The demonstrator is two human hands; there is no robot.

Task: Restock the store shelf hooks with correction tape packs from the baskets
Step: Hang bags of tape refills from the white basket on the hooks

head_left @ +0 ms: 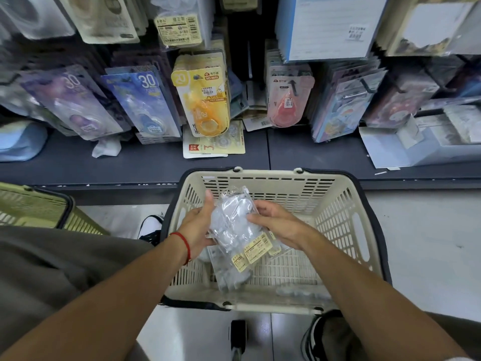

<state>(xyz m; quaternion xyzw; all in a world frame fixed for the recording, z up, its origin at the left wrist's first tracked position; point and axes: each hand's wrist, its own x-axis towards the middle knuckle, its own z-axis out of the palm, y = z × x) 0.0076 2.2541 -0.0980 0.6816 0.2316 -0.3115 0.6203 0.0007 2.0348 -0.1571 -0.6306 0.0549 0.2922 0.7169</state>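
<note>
Correction tape packs [235,230] gripped between both hands over basket [338,204].

We note: crumpled white wrapper [106,147] on the dark ledge | white sneaker [151,229] on the floor | blue-lined notepad [329,26] hanging upper right

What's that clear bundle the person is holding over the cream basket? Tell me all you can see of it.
The bundle of clear packs is a small stack of see-through plastic sleeves, glossy and crinkled, with pale yellow printed labels at their lower ends. The contents look whitish, too blurred to make out. The left hand grips it from one side, the right hand from the other. It hangs tilted above the cream basket, where more packs lie.
</note>
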